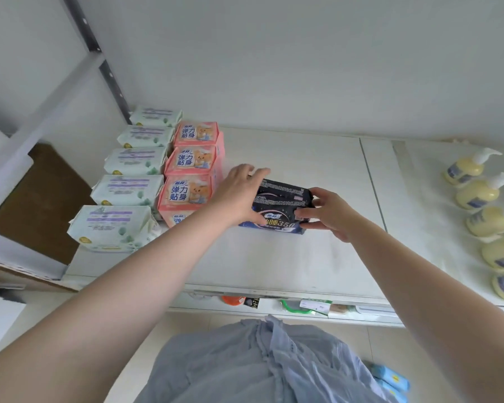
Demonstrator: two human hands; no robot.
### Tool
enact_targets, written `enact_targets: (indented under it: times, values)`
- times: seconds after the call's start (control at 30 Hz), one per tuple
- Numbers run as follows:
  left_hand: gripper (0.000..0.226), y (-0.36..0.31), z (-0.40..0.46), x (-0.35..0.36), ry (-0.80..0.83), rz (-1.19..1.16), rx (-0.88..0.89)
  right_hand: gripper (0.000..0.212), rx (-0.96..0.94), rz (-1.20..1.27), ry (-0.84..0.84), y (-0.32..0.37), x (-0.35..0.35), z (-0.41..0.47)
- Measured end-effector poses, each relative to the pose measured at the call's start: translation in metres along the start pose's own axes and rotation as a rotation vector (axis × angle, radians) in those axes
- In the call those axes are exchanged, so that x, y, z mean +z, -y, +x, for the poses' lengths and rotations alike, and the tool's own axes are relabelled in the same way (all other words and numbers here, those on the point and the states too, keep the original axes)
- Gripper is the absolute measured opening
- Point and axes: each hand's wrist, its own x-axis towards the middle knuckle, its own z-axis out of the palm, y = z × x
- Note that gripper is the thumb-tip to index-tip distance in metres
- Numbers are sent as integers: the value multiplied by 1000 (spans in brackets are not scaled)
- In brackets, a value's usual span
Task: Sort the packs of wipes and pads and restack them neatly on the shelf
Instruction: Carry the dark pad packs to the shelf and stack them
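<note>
The white shelf (274, 257) carries everything here. Between the hands (285, 205) a dark navy pack (282, 199) stands on it, held at both ends. Just left of the left hand (239, 193) runs a row of pink packs (191, 167), touching one another, and beyond them a row of five pale green wipes packs (131, 181). Well right of the right hand (329, 213), a line of yellow pump bottles (477, 196) sits on what looks like a white liner.
</note>
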Motion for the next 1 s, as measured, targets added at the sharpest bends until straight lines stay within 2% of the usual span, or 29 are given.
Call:
enact_targets:
  times: [0.07, 0.2, 0.43, 0.57, 0.67, 0.8, 1.0]
  values:
    - [115, 6, 14, 10, 70, 193, 71, 45, -18, -48, 6, -1, -1, 4]
    - [95, 15, 27, 20, -12, 348, 163, 52, -46, -175, -8, -4, 3, 12]
    - [78, 51, 64, -13, -180, 243, 109, 51, -232, -157, -134, 39, 25, 56]
    - [96, 77, 79, -17, -36, 252, 63, 73, -224, -205, -107, 46, 39, 85]
    - [93, 86, 81, -12, 37, 319, 31, 84, -197, -280, -92, 41, 51, 100]
    - [79, 92, 82, -9, -8, 333, 16, 76, -187, -305, -165, 43, 61, 109]
    - [82, 98, 85, -6, -4, 272, 27, 67, -147, -354, -135, 41, 65, 106]
